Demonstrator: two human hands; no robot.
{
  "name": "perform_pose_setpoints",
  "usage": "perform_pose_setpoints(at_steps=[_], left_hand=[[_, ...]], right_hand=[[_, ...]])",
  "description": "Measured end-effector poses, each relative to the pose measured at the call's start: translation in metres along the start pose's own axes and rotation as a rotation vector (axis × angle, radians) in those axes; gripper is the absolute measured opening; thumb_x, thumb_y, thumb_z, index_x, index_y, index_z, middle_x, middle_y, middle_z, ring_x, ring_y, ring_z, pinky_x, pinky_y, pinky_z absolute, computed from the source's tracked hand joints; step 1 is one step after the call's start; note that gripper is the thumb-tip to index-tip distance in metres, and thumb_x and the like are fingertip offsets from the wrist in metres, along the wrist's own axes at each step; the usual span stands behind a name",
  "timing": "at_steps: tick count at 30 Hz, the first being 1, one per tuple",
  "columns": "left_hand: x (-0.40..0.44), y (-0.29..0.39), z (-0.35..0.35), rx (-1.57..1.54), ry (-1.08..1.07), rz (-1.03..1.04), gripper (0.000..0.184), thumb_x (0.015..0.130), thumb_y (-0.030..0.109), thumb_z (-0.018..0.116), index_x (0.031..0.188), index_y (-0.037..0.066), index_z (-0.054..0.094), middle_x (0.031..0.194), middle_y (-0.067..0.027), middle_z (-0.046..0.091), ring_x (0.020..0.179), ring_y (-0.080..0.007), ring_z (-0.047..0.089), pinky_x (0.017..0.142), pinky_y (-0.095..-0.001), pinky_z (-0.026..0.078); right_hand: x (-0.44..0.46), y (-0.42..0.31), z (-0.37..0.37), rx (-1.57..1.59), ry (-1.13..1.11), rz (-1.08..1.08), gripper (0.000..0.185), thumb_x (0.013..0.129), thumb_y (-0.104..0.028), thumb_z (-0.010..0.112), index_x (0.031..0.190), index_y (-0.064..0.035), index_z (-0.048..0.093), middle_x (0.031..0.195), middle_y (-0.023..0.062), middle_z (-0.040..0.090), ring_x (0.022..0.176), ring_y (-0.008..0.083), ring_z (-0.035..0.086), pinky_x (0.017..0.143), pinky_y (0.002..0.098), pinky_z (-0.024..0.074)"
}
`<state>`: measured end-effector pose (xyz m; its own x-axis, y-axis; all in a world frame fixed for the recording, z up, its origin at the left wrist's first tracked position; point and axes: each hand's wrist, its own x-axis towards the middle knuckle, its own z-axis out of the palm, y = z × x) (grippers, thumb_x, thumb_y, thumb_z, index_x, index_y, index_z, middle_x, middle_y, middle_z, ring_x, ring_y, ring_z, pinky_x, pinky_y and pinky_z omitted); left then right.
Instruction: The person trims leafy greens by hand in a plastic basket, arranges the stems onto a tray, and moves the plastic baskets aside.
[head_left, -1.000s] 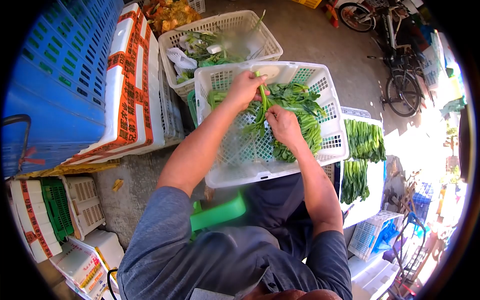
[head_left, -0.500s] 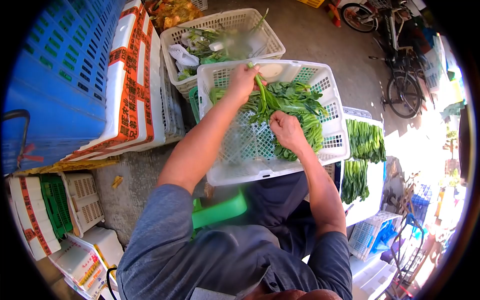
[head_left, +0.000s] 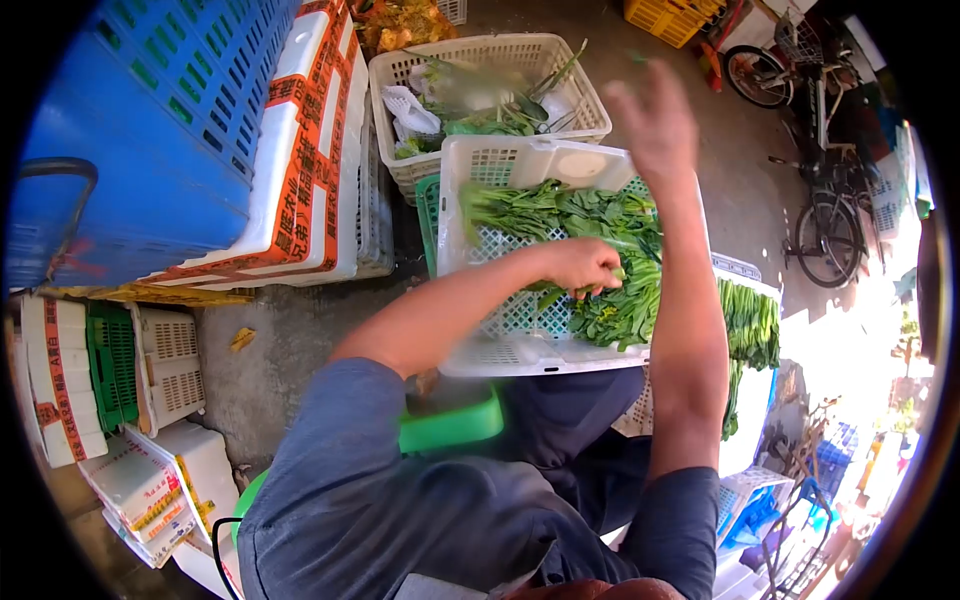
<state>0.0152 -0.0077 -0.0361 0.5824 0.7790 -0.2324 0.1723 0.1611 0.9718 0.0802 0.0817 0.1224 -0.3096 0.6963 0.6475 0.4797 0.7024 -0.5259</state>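
My left hand (head_left: 585, 268) is closed around a stalk of leafy greens, its cut end showing by the fingers, over the white plastic crate (head_left: 500, 352). Several leafy greens (head_left: 630, 300) lie in that crate, bunched at its back and right side. Raised past the crate's back right corner, my right hand (head_left: 655, 120) is blurred by motion, with thumb and fingers apart. A small green scrap (head_left: 640, 57) shows in the air beside its fingertips.
Behind stands a cream crate (head_left: 590, 125) holding trimmings and white netting. Bundled greens (head_left: 750, 320) lie on a white surface at right. Foam boxes (head_left: 290, 170) and a blue crate (head_left: 140, 140) rise on the left. A green stool (head_left: 450, 425) is below; a bicycle (head_left: 830, 230) stands far right.
My right hand has swung up and away from the greens, its fingers opening. My left hand has come down toward the crate's middle with a stalk. The view has shifted slightly.
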Motion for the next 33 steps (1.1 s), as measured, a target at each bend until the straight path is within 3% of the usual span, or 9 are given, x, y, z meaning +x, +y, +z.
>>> perform_pose_setpoints(at_steps=[1,3,5,7,10,13,20,23,33], left_hand=[[-0.004,0.001,0.01,0.046,-0.012,-0.024,0.03,0.098,0.03,0.064,0.101,0.0,0.063,0.078,-0.0052,0.064,0.066,-0.0143,0.063,0.058,-0.0311,0.053],[-0.005,0.005,0.016,0.205,-0.109,-0.087,0.029,0.096,0.028,0.064,0.102,-0.001,0.065,0.078,-0.0082,0.067,0.071,-0.0178,0.066,0.062,-0.0341,0.055],[0.005,-0.009,0.025,0.333,-0.16,-0.033,0.028,0.096,0.027,0.063,0.101,-0.001,0.065,0.079,-0.0098,0.068,0.068,-0.0208,0.067,0.062,-0.0366,0.055],[0.025,-0.035,0.038,0.428,-0.198,0.126,0.028,0.097,0.027,0.061,0.098,-0.001,0.064,0.078,-0.0094,0.068,0.058,-0.0215,0.065,0.054,-0.0369,0.055],[0.018,-0.038,0.048,0.738,-0.197,0.275,0.026,0.091,0.021,0.065,0.109,0.002,0.069,0.098,-0.0184,0.072,0.083,-0.0338,0.069,0.073,-0.0458,0.055],[0.003,-0.014,0.045,0.73,-0.312,-0.028,0.034,0.091,0.023,0.066,0.117,0.002,0.068,0.114,-0.0212,0.07,0.099,-0.0383,0.067,0.085,-0.0463,0.053],[0.017,-0.055,0.06,0.848,-0.359,0.019,0.031,0.087,0.013,0.059,0.114,0.004,0.071,0.115,-0.0212,0.07,0.102,-0.0381,0.067,0.089,-0.047,0.053],[0.021,-0.076,0.066,0.823,-0.296,0.059,0.031,0.083,0.01,0.06,0.11,0.005,0.073,0.116,-0.0188,0.07,0.103,-0.0369,0.067,0.086,-0.0474,0.053],[0.012,-0.056,0.058,0.872,-0.363,0.005,0.028,0.087,0.014,0.06,0.111,0.004,0.072,0.112,-0.0203,0.071,0.1,-0.0378,0.068,0.087,-0.0461,0.053]], right_hand=[[-0.006,0.015,0.03,-0.189,-0.335,-0.002,0.049,0.092,-0.037,0.069,0.118,0.0043,0.062,0.104,0.0272,0.069,0.1,0.0447,0.066,0.092,0.0545,0.0498],[-0.036,0.007,0.038,-0.065,-0.414,0.091,0.037,0.09,-0.031,0.069,0.106,0.0031,0.068,0.103,0.0243,0.07,0.095,0.0435,0.066,0.088,0.0478,0.0523],[-0.071,0.027,0.063,0.1,-0.75,0.021,0.031,0.088,-0.026,0.07,0.102,0.0023,0.069,0.101,0.022,0.07,0.094,0.0413,0.067,0.087,0.0465,0.0526],[-0.095,0.039,0.08,-0.097,-0.994,-0.136,0.038,0.086,-0.023,0.074,0.112,0.003,0.067,0.12,0.0274,0.065,0.11,0.0378,0.065,0.095,0.042,0.0519],[-0.114,0.064,0.11,-0.089,-0.965,-0.245,0.045,0.079,-0.021,0.077,0.116,0.0033,0.065,0.126,0.0245,0.063,0.112,0.0367,0.063,0.099,0.0454,0.0489],[-0.137,0.088,0.135,-0.158,-0.844,-0.393,0.048,0.079,-0.022,0.076,0.12,-0.0011,0.061,0.119,0.0154,0.063,0.112,0.0346,0.061,0.097,0.0493,0.0479],[-0.149,0.075,0.142,-0.421,-0.925,-0.283,0.066,0.071,-0.035,0.084,0.123,-0.003,0.057,0.111,0.0129,0.06,0.11,0.0305,0.059,0.102,0.0488,0.0454],[-0.149,0.069,0.141,-0.537,-0.822,-0.477,0.066,0.072,-0.038,0.083,0.122,-0.004,0.057,0.107,0.0119,0.06,0.106,0.0291,0.06,0.098,0.0482,0.0455],[-0.167,0.097,0.148,-0.476,-0.94,-0.403,0.039,0.073,-0.035,0.079,0.095,-0.0071,0.062,0.09,0.0111,0.068,0.091,0.0297,0.067,0.096,0.0472,0.0463]])
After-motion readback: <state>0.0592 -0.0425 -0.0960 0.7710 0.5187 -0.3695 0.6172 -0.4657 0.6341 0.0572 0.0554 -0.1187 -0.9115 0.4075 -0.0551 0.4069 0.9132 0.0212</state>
